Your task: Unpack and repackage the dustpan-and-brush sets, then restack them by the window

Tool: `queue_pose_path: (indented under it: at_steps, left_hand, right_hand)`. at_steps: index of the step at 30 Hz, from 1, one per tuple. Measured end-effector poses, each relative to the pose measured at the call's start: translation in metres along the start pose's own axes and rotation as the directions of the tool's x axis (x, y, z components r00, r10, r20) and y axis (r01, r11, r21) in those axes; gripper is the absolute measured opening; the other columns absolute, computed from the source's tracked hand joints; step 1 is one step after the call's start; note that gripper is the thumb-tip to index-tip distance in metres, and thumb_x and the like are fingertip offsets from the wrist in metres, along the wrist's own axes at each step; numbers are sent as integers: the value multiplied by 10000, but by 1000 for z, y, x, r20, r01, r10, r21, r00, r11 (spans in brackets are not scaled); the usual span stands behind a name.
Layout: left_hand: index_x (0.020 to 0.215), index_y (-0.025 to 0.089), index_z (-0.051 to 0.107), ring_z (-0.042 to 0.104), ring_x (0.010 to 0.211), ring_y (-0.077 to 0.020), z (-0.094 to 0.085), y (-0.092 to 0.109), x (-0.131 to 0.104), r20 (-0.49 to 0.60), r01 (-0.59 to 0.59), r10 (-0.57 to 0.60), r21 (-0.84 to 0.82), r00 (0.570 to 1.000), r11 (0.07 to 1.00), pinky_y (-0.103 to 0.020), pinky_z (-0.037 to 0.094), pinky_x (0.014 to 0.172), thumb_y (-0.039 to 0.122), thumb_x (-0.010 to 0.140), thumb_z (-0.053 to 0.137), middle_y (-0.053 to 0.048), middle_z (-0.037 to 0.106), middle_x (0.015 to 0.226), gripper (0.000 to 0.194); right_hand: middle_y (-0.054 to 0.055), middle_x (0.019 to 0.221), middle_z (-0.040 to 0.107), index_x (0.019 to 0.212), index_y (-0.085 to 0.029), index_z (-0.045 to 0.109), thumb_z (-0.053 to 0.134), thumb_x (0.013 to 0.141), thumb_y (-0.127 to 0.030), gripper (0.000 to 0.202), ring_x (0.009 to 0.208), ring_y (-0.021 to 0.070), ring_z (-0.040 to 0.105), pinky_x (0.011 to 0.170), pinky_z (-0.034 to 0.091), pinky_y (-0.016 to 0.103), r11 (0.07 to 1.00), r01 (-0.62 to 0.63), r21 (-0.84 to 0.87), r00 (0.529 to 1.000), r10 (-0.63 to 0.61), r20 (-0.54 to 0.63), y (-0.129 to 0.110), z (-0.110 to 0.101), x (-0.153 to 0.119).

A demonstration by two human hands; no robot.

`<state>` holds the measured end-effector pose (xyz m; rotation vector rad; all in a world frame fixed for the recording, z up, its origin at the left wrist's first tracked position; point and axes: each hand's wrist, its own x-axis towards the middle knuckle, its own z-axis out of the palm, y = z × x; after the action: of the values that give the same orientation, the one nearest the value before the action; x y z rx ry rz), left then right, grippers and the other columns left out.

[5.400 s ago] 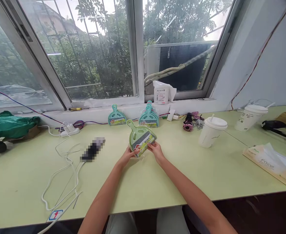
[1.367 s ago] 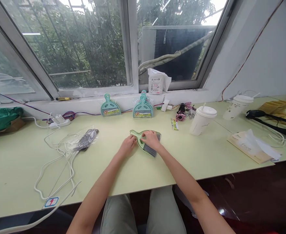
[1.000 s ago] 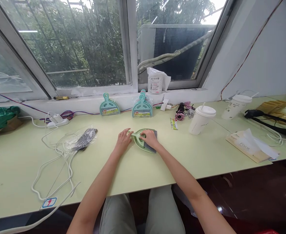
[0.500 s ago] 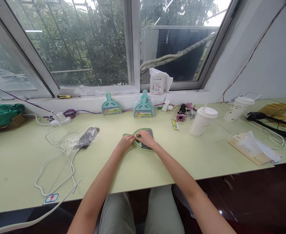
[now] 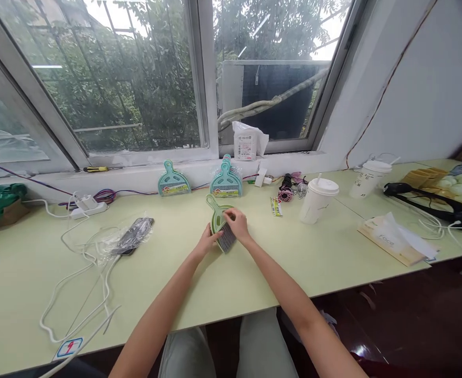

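Note:
A small green dustpan-and-brush set (image 5: 218, 216) is held tilted over the middle of the table, its handle loop pointing up and away to the left and its grey bristles toward me. My left hand (image 5: 208, 241) grips its left edge, thumb across the front. On the right edge, near where the bristles begin, my right hand (image 5: 236, 224) has its fingers pinched together; part of the set is hidden behind it. Against the wall beyond stand a teal dustpan set (image 5: 174, 181) with a yellow label and a stack of similar dustpan sets (image 5: 226, 182).
To the right are a small label packet (image 5: 276, 206), a lidded white cup (image 5: 318, 202), another cup (image 5: 368, 178) and a tissue pack (image 5: 392, 240). Leftward lie a plastic-wrapped phone (image 5: 134, 236), loose white cables (image 5: 58, 286) and a power strip (image 5: 88, 209). A screwdriver (image 5: 96, 169) rests on the sill.
The green set has turned from lying sideways to standing tilted, handle up. My left hand has shifted from the handle end to the left edge. The view has moved slightly.

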<state>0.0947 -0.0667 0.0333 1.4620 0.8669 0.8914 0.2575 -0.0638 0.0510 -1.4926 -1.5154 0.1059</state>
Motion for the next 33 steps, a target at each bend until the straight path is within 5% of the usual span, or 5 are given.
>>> queue_pose_path:
  at_steps: [5, 10, 19, 25, 33]
  left_hand:
    - [1223, 230, 517, 627, 1016, -275, -32, -9, 10, -180, 94, -108, -81, 978, 992, -409, 503, 859, 531, 773, 593, -99, 650, 1149, 547]
    - [1136, 227, 553, 652, 868, -212, -73, -15, 21, -408, 120, -195, -204, 892, 972, -329, 529, 752, 443, 796, 582, -68, 664, 988, 403]
    - [1094, 224, 570, 630, 718, -132, -85, -12, 20, -501, 63, -257, -371, 826, 926, -221, 519, 629, 262, 808, 594, -35, 653, 889, 290]
    - [1100, 211, 568, 626, 705, -119, -85, -15, 22, -501, 48, -262, -400, 825, 915, -232, 528, 659, 241, 817, 567, -31, 647, 886, 285]
    - [1143, 218, 538, 637, 726, -129, -70, -12, 17, -423, 89, -269, -399, 865, 913, -271, 551, 691, 304, 805, 632, -41, 655, 905, 361]
  right_hand:
    - [178, 1424, 421, 1273, -128, 502, 444, 875, -233, 415, 1344, 271, 309, 1069, 236, 493, 894, -296, -336, 951, 244, -189, 75, -48, 15]
    - [147, 1341, 523, 1166, -173, 577, 382, 842, -87, 387, 1280, 253, 417, 1072, 51, 641, 858, -323, -400, 920, 384, 82, 120, -61, 12]
    - [73, 1138, 645, 1038, -209, 650, 439, 776, -23, 384, 1100, 191, 555, 1085, 230, 438, 973, 124, -196, 947, -57, 317, 60, -15, -5]
    - [56, 1291, 596, 1070, -229, 678, 617, 788, -215, 289, 1206, 216, 530, 1048, 359, 370, 999, -17, 40, 880, -4, 475, 64, -15, -6]
    - [63, 1058, 717, 991, -211, 719, 629, 791, -329, 249, 1004, 224, 651, 952, 457, 378, 920, -223, 321, 974, 193, 122, 45, -6, -3]
